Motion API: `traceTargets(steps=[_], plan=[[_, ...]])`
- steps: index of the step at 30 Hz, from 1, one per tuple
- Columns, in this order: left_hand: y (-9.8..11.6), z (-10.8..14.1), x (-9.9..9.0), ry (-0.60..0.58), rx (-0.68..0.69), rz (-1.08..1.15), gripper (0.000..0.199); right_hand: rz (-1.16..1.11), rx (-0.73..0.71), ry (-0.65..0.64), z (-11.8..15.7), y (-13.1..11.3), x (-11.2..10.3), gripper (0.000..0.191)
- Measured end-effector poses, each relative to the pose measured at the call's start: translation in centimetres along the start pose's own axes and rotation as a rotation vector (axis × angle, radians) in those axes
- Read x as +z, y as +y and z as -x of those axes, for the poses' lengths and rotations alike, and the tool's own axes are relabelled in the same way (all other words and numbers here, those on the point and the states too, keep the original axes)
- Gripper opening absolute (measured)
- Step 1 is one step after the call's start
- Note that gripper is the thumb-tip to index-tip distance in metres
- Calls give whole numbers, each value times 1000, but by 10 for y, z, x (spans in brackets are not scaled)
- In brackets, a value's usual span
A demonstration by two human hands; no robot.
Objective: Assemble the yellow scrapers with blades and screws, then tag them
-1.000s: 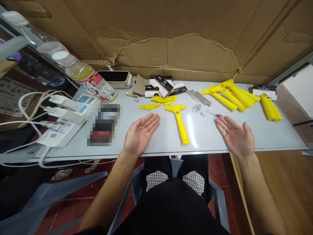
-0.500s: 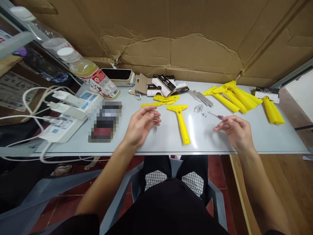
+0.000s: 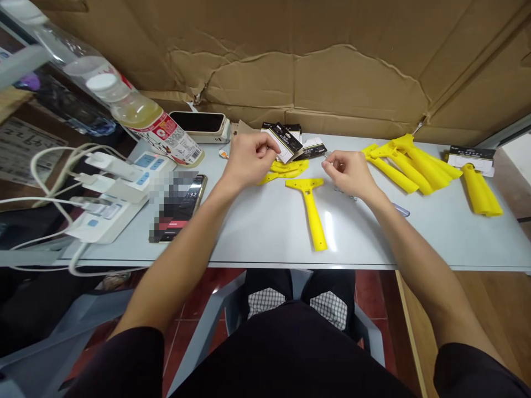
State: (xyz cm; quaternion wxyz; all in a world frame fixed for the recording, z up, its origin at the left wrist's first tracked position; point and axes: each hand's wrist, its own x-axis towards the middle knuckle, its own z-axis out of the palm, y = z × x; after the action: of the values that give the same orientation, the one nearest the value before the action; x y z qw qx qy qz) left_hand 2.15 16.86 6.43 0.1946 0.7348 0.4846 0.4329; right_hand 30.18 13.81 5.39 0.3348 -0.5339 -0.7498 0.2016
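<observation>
On the pale surface [image 3: 265, 243], a yellow T-shaped scraper handle [image 3: 315, 221] lies flat between the two forearms, its wide head away from the person and touched by neither hand. The left hand [image 3: 249, 159] is over the flat yellow pieces [image 3: 292, 167], just beside the black-and-white cards [image 3: 286, 145]; its fingers are curled inward, and whether the tips meet or grip anything cannot be told. The right hand [image 3: 347, 172] is beyond the handle's head, to its right, with thumb and fingertips pinched closed beside a thin metal strip [image 3: 327, 155]; whether they grip it is unclear. Small screws [image 3: 352, 197] show partly under that hand, and a purplish tool handle [image 3: 401, 210] pokes out beside the right forearm.

Farther right lie a heap of yellow handles [image 3: 415, 166] and, well apart from the left hand, a carded yellow handle [image 3: 481, 190]. On the left side are a phone [image 3: 193, 196], a white power strip [image 3: 103, 218] with plugs and cables, a leaning drink bottle [image 3: 166, 132] and a pale case [image 3: 203, 126]. Brown cardboard [image 3: 290, 72] stands behind.
</observation>
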Motion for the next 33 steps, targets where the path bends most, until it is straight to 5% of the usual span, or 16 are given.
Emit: traceTargets(steps=[7, 13, 21, 25, 31, 33], plan=[[-7, 16, -6, -106, -10, -77, 24, 152, -3, -137, 33, -7, 2, 22], [2, 22, 2, -246, 5, -106, 20, 305, 81, -353, 49, -39, 20, 47], [19, 35, 16, -336, -153, -63, 31, 38, 119, -232, 53, -31, 21, 49], [29, 38, 17, -409, -361, 249, 41, -90, 99, -155, 55, -35, 17, 41], [30, 42, 31, -365, -610, 725, 26, -71, 24, -284, 44, -24, -11, 21], [30, 45, 37, -341, -684, 784, 17, 129, 37, -111, 35, -5, -31, 18]])
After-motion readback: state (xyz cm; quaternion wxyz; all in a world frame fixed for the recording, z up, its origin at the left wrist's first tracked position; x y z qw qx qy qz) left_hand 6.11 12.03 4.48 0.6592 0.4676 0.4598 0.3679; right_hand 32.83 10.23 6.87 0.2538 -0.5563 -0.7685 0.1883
